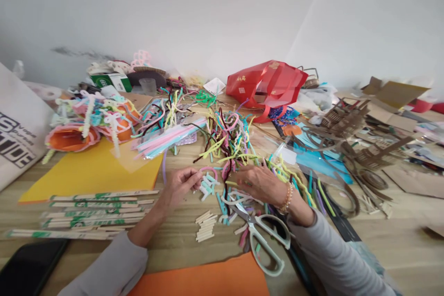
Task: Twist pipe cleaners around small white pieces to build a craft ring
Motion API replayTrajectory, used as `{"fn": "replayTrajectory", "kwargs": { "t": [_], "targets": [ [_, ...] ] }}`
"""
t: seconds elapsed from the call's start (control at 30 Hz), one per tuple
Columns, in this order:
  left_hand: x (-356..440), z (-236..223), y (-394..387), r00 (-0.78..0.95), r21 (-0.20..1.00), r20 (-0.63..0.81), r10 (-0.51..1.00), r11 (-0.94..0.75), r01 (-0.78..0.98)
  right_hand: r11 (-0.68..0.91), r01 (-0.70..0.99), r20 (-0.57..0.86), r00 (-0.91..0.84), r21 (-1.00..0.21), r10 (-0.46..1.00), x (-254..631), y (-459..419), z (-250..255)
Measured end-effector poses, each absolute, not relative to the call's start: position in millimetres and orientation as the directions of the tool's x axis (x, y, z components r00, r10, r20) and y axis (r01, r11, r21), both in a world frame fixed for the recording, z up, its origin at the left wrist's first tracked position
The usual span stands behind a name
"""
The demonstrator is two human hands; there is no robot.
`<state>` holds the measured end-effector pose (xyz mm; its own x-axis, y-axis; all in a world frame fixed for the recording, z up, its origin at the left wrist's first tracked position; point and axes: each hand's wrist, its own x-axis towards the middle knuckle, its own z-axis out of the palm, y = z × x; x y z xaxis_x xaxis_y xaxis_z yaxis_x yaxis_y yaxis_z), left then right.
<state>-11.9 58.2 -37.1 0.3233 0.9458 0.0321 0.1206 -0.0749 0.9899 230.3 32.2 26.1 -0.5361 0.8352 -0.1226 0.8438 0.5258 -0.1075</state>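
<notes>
At 9 o'clock, a white cloth tote bag (21, 125) carries big black block letters, cut off by the folds and the edge of the view: "IS" sits above smaller, unclear words, and "IDE" is the clearest part below. At 1 o'clock, a red plastic bag (267, 85) bears small gold characters, too small to read. At 11 o'clock, a green box (111, 82) has a white label with no legible words. At 8 o'clock, paper sleeves (93, 212) repeat a green print, too blurred to read. No numbers can be made out.
</notes>
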Motion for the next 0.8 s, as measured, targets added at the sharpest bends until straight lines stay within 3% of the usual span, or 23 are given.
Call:
{"fn": "replayTrajectory", "kwargs": {
  "t": [0.17,0.37,0.53,0.67,0.8],
  "targets": [
    [-11.2,-39.7,57.7,0.361,0.991,0.020,0.932,-0.067,0.120,0.659,0.717,-0.091,-0.689,-0.226,0.719,223.2,24.2,18.5],
    [-11.4,-41.4,54.9,0.391,0.993,-0.002,0.920,-0.044,0.109,0.632,0.760,-0.142,-0.650,-0.153,0.747,207.8,13.9,3.3],
    [-9.0,-39.1,53.4,0.419,0.998,-0.018,0.908,-0.013,0.069,0.601,0.765,-0.119,-0.636,-0.231,0.763,208.6,11.6,6.4],
    [-7.7,-28.6,53.6,0.435,0.999,-0.027,0.900,0.040,-0.021,0.544,0.732,-0.034,-0.609,-0.410,0.793,223.4,16.1,16.6],
    [-14.6,-15.0,56.3,0.383,0.997,-0.007,0.924,0.037,-0.070,0.351,0.537,0.032,-0.514,-0.768,0.857,240.9,22.9,24.5]
  ]
}}
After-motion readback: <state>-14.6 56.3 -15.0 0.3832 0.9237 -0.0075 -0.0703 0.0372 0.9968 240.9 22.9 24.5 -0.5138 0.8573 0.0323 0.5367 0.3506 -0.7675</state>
